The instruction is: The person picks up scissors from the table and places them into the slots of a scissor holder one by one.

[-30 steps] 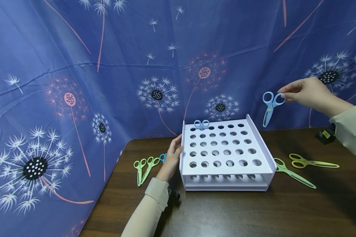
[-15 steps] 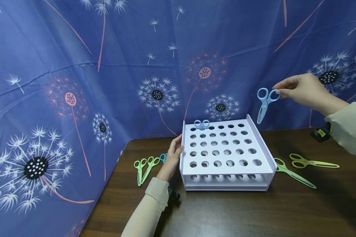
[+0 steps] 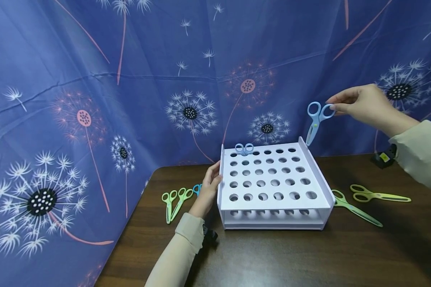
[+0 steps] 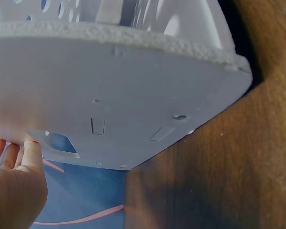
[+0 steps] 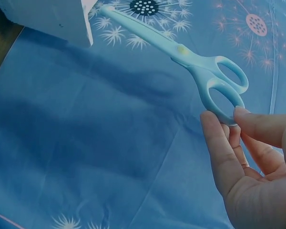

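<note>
In the head view, my right hand pinches one handle loop of light blue scissors. Their blades point down, close by the back right corner of a white rack. The right wrist view shows my thumb and fingertips on that loop, the blades together. My left hand rests against the rack's left side panel. In the left wrist view its extended fingers touch the panel by a cutout. Another pair of blue scissors stands in the rack's back row, handles up, its blades hidden below.
Two green scissors and a partly hidden blue pair lie left of the rack. Right of it are green scissors and yellow-green scissors. A patterned blue cloth hangs behind the wooden table.
My right hand has moved left and slightly up with the blue scissors, bringing them nearer the rack's back right corner. The left hand stays against the side panel.
</note>
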A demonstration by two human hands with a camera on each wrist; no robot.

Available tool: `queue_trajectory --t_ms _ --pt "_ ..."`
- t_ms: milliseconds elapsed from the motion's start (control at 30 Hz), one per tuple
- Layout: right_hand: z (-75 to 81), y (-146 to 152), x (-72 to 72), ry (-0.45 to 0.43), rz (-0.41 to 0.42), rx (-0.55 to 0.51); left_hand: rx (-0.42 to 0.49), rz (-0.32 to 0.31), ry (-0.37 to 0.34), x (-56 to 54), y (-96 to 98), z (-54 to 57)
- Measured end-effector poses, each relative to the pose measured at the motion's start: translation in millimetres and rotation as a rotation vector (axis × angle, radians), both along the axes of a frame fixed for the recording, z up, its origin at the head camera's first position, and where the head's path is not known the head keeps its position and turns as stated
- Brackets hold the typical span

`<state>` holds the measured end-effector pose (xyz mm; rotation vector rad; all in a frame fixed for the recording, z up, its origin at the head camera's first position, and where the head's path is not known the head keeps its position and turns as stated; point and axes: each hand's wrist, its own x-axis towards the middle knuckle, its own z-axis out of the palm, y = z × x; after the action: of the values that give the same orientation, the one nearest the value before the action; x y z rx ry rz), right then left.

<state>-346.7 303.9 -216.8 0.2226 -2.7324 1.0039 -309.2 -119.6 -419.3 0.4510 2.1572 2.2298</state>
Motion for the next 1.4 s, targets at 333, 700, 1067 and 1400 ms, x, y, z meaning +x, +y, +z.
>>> queue_trajectory --t_ms 333,700,1067,1400 --pt "-5.0 -10.4 -4.5 0.005 -0.011 0.003 -0.008 0.024 0.019 1.6 1.8 -0.6" --pt "-8.6 -27.6 -9.2 0.026 0.002 -0.033 0.014 -0.001 -0.002 3.5 0.3 4.8" --pt "-21.1 -37.9 -15.0 0.031 0.013 -0.053 -0.022 0.002 -0.012 17.6 4.1 23.5" --pt "-29.8 -47.2 -21.8 0.031 0.034 -0.049 -0.031 0.008 -0.017 16.8 3.2 23.5"
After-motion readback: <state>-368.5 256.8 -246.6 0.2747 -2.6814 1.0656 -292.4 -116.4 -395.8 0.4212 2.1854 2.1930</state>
